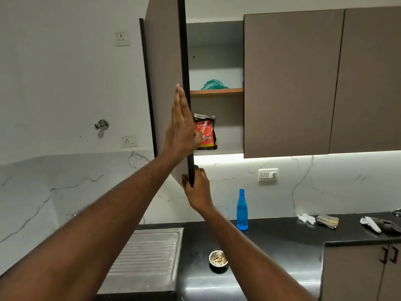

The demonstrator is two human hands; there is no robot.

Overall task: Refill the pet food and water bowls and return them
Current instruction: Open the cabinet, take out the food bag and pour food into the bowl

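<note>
The black table [282, 246] carries a steel bowl of kibble [218, 261] near its front, a blue water bottle [242, 210] upright by the wall, and (farther right) crumpled tissue [306, 218], a striped cloth [327, 221] and a white controller [371, 224]. In the cabinet, the lower shelf [230, 151] holds a red-and-black food pouch [206, 132]; the upper shelf [217, 91] holds green netting [213, 84].

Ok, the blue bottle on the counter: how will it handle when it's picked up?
The blue bottle is tall and narrow on a small base, so a sideways nudge could probably tip it. It looks like thin plastic, so it may flex under a firm squeeze. It appears full or nearly so, so likely fairly heavy for its size.
</note>
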